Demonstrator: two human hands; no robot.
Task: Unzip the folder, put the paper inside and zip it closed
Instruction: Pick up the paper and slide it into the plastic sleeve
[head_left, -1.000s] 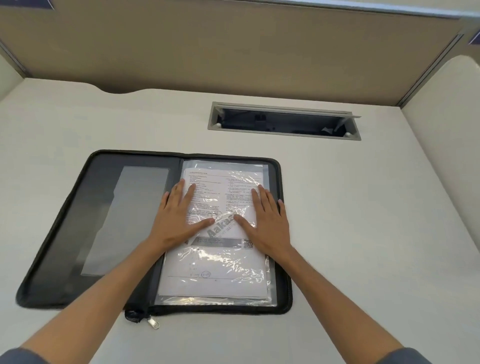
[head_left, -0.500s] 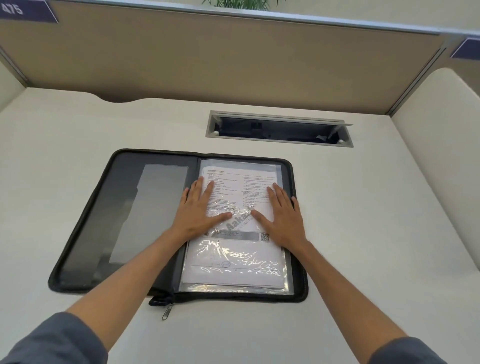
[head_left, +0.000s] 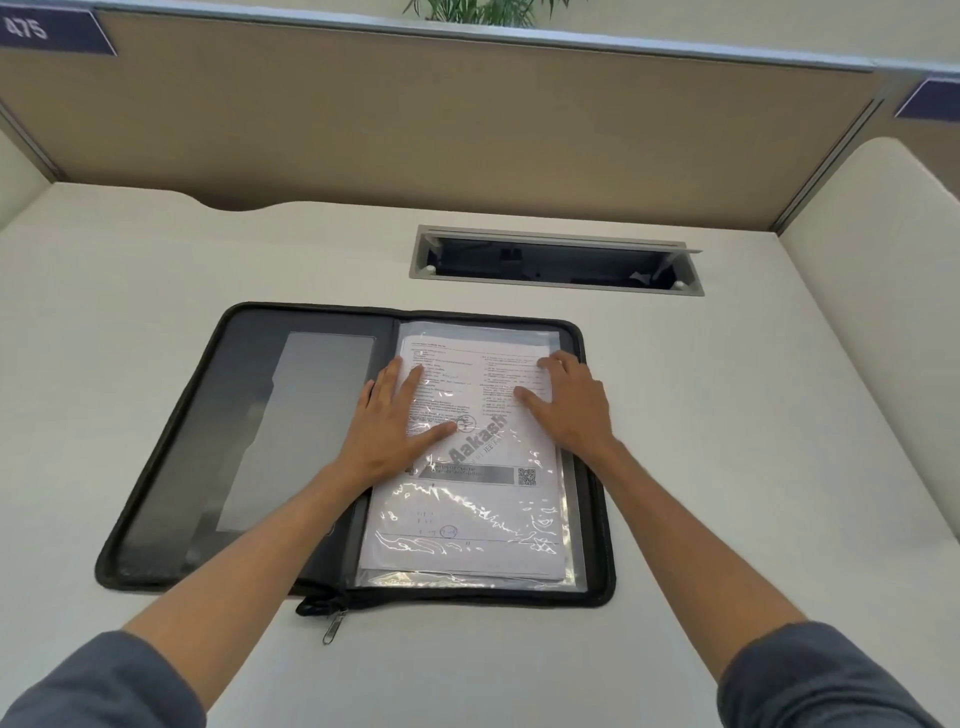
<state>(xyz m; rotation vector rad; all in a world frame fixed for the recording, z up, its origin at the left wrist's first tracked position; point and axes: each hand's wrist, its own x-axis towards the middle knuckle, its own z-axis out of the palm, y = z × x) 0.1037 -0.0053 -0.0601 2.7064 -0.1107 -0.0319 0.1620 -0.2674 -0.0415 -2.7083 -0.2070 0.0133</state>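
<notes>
Under your flat palms, the printed white paper lay inside the open black zip folder; your right hand had slid toward its far edge, left hand pressing, neither gripping — ready for zipping.

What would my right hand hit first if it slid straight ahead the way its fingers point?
Likely the folder's far zipper edge: the right hand lies flat on the paper, fingers pointing up-left toward it.
</notes>
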